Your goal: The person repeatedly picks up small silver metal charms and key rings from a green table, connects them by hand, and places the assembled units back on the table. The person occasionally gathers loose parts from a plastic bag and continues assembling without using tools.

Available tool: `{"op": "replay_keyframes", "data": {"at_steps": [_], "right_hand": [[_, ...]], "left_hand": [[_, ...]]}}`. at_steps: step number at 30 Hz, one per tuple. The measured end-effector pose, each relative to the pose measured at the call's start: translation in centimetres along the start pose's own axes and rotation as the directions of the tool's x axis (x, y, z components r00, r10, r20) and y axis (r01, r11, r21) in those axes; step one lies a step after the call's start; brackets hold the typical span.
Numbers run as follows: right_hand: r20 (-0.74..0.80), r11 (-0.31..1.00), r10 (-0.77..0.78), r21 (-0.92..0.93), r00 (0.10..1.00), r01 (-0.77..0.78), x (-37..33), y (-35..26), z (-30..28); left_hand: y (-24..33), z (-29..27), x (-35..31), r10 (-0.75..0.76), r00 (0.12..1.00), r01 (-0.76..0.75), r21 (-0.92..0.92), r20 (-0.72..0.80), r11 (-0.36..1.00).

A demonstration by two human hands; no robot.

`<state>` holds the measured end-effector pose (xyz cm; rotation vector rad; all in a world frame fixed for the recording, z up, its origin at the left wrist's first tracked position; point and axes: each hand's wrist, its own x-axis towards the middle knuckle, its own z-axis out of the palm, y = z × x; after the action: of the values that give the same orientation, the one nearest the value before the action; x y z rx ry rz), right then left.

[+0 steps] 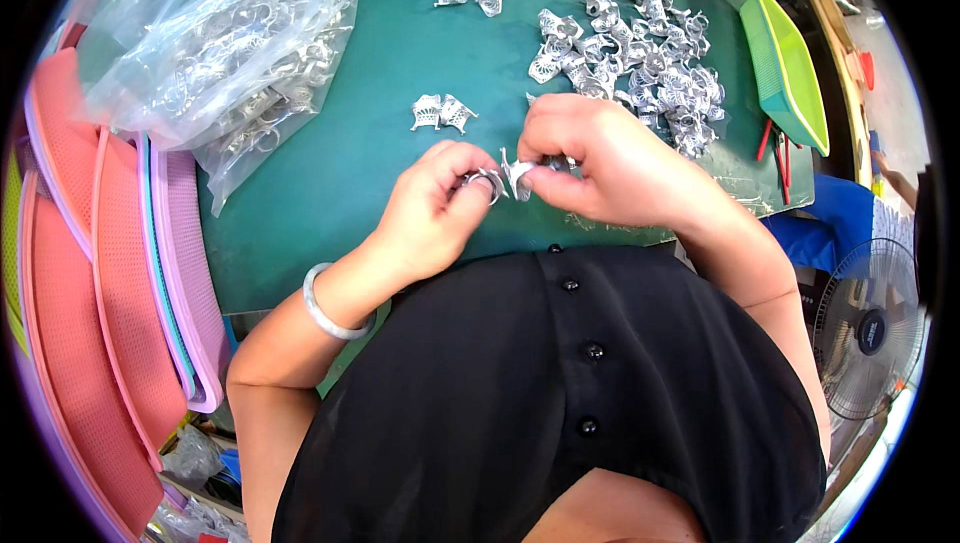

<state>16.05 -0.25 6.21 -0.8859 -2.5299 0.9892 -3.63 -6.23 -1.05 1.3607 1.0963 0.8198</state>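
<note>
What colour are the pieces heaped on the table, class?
The pieces are silver, with a pierced pattern, seen best in the head view.

The person I'm watching wears a loose black top (500, 393) in thin, softly folding cloth. Four round, glossy black buttons (595, 352) show in a line along its front, and the neckline opens at the near end. A smooth bracelet (318, 315), pale and faintly mottled, circles the forearm behind the left hand (425, 213).
</note>
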Motion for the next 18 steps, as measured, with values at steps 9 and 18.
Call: {"op": "replay_keyframes", "data": {"at_steps": [9,18], "right_hand": [[-0.085,0.932,-0.355,0.038,0.931,0.359,1.5,-1.5,2.3],[-0.201,0.976,0.013,-0.209,0.979,-0.056,3.9,1.2,2.9]], "left_hand": [[0.5,-0.6,-0.7,-0.161,0.936,0.338,-0.927,0.313,0.164],[-1.6,-2.1,-2.6,-0.151,0.973,0.212,-0.936,0.175,0.280]]}}
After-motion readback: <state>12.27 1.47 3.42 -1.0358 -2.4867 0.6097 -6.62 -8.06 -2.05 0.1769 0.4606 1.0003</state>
